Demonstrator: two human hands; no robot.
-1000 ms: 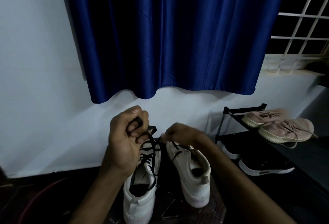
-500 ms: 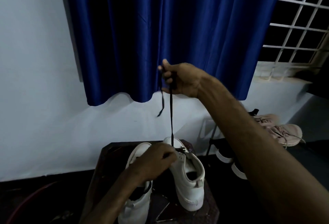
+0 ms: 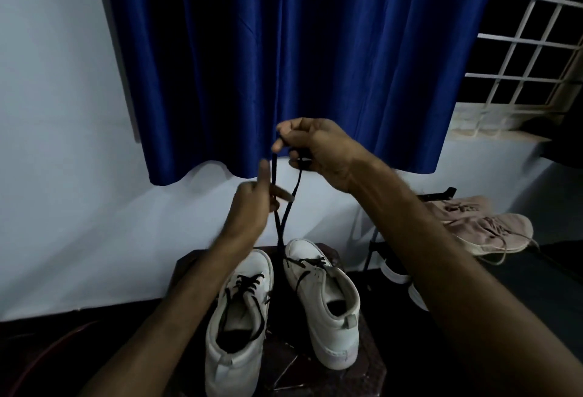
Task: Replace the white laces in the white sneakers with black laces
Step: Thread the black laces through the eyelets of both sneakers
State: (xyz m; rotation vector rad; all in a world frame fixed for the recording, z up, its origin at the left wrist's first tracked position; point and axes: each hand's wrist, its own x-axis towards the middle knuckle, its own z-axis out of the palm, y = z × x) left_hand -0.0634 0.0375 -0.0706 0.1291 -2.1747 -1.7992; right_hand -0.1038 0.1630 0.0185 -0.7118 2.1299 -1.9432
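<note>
Up from the right-side sneaker came the left hand, which half a second earlier had rested on that shoe and now met the black lace in mid-air. The right hand held as before, pinching both lace ends between thumb and fingertips above the shoes. From there the two strands ran almost straight down, long axis near vertical, converging at that sneaker's toe eyelets. The left hand was the nearer to the shoe, thumb raised and forefinger laid across the strands; blur hid whether it pinched them. Beside it, the left-side sneaker already carried black lacing.
</note>
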